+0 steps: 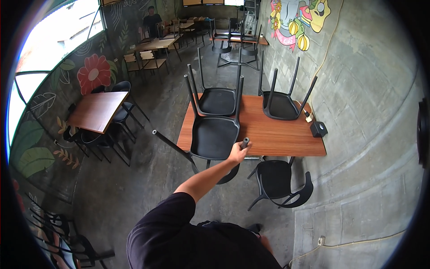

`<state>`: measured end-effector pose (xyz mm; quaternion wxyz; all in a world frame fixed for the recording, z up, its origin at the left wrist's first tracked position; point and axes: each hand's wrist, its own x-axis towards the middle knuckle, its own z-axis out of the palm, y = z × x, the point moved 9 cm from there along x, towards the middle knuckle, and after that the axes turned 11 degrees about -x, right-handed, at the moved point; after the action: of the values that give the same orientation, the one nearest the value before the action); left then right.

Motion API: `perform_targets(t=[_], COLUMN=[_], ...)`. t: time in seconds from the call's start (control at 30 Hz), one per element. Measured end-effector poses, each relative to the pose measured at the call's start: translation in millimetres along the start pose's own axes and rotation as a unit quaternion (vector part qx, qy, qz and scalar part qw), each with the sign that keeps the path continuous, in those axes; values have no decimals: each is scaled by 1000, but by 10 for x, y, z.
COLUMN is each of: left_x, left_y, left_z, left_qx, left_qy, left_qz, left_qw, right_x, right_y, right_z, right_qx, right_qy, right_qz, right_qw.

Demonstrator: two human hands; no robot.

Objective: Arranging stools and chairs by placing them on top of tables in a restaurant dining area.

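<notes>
My left hand [239, 152] is wrapped round one leg of an upside-down black chair [215, 138], close to the leg's tip. That chair rests seat-down at the near left edge of a brown wooden table [280, 139], its curved back hanging below the tabletop. Behind it sits a second upturned black chair [217, 101]. A third upturned chair [281, 105] is at the table's far right, by the wall. Low at my right side, only a bit of my right hand or forearm [266, 244] shows; its fingers are hidden.
An upright black chair [274, 179] stands at the table's near right. A small black box [319, 129] and a plugged cord [308, 116] lie by the wall. Leftward is another wooden table [98, 110] with black chairs. A person [152, 20] is far back.
</notes>
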<state>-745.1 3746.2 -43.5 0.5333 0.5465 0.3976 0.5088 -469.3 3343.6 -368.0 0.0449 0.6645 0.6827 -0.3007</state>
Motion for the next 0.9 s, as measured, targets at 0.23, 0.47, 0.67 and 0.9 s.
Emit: perform_targets(t=[0.23,0.47,0.67,0.9], left_x=[-883,-1428,-1711,-2209], left_y=[587,1429,2040,2144], left_z=[-448,-477,-738,-1343], left_qx=[-70,-332,-409,-409], left_qy=[215,207,268,391], left_qz=[53,58,76,57], left_qw=[973,919,869,822], right_x=[49,516,616,276], right_y=[130,295,312,-611], right_z=[129,-298,-486,-1302], right_qx=[10,425,639,786], right_qy=[131,-44,65,-39], right_qz=[-65,296,318,151], right_qw=[989,854,698,598])
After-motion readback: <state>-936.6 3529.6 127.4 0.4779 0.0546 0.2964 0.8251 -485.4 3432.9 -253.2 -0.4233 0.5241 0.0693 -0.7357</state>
